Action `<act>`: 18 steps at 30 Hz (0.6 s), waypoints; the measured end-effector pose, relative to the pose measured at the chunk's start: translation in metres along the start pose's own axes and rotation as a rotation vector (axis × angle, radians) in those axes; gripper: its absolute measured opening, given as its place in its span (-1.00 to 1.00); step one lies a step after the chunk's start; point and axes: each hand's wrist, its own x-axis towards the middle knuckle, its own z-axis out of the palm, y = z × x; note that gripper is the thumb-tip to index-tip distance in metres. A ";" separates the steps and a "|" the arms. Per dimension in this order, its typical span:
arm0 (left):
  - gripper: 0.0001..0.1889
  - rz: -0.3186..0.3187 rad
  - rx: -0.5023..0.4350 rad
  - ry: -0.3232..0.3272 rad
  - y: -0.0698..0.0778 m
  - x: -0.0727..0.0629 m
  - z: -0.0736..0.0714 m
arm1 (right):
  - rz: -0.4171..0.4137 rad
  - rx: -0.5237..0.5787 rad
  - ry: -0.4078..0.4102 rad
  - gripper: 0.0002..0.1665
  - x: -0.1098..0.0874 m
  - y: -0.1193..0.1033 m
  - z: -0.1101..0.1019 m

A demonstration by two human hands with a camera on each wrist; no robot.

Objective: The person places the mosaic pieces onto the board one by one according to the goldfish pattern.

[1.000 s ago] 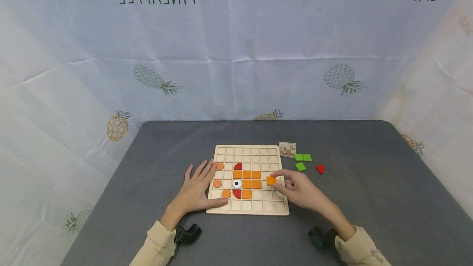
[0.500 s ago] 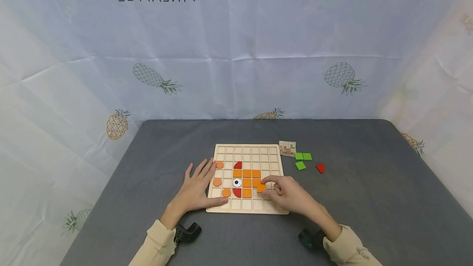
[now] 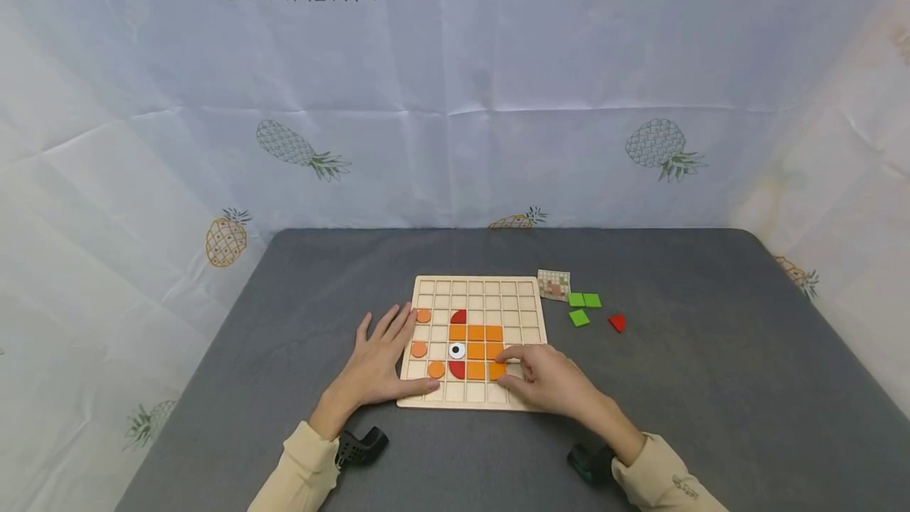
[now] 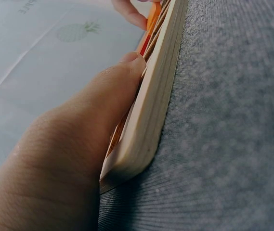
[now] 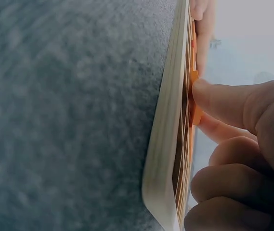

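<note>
head view: the right hand point(image 3: 550, 379) pinches an orange square tile point(image 3: 497, 370) at the lower right of the orange block on the wooden grid board point(image 3: 529, 314), fingertips pointing left; the left hand point(image 3: 377, 366) lies flat on the board's left edge, nothing grasped. left wrist view: its thumb point(image 4: 103, 96) presses the rim. right wrist view: thumb point(image 5: 223, 98) and forefinger clamp the tile, tilted, not yet flat.

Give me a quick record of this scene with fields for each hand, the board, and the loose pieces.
left hand: left hand rests flat on the board's left edge, fingers straight
right hand: right hand pinches an orange square tile at a cell on the board
board: wooden grid board on the grey table; orange squares, orange discs, red half-rounds, one eye piece laid in
loose pieces: three green tiles, a red piece, a pattern card right of the board
</note>
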 end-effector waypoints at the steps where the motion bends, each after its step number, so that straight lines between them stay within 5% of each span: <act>1: 0.27 0.000 0.001 0.000 0.000 0.000 0.000 | 0.000 -0.014 0.009 -0.69 0.000 -0.001 0.000; 18: 0.26 0.005 0.005 0.005 0.002 -0.001 -0.002 | 0.019 -0.112 0.070 -0.68 0.003 -0.004 0.007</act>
